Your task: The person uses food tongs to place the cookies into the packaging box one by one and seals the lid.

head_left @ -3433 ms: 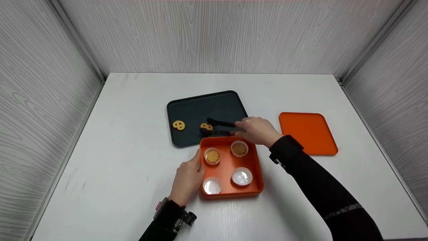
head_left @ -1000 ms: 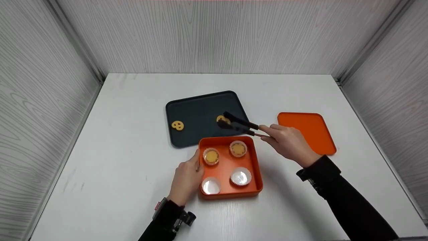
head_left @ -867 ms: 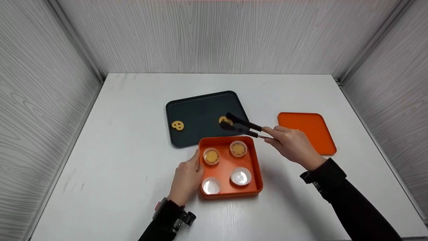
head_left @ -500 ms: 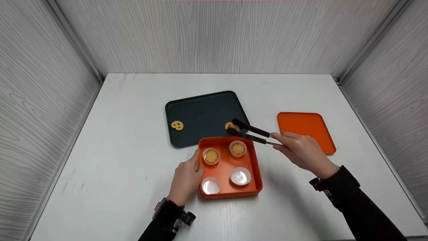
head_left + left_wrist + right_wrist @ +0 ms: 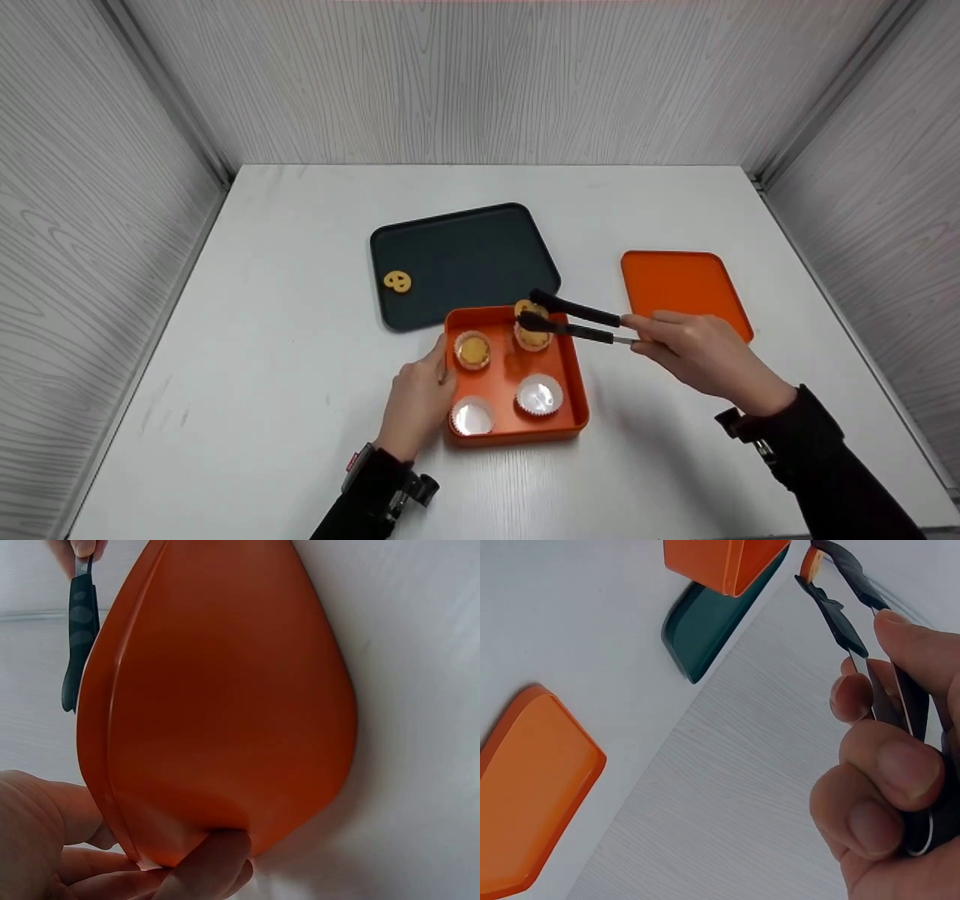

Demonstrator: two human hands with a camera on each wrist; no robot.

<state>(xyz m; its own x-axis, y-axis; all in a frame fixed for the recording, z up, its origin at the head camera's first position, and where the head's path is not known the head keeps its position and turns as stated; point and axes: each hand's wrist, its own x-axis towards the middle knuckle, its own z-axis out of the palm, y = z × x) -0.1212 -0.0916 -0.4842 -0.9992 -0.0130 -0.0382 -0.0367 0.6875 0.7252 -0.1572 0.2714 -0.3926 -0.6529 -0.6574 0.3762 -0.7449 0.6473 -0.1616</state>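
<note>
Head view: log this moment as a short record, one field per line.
left hand: grips the left wall of the orange box
right hand: holds black tongs
held cookie: between the tong tips, partly overlapping the far-right cup in view
paper cups: four in the box; far two hold yellow pieces, near two look empty
dark tray: second cookie near its left edge
orange tray: right of box, partly behind right hand

The deep orange square plastic box [image 5: 517, 438] looks smooth with a soft shine, the dark green rectangular tray [image 5: 465, 255] and the flat orange square tray [image 5: 675, 281] seem of more matt plastic, the round white fluted cups [image 5: 539, 395] of thin paper, and the long black tongs [image 5: 581, 310] of matt plastic with bare metal parts.
</note>
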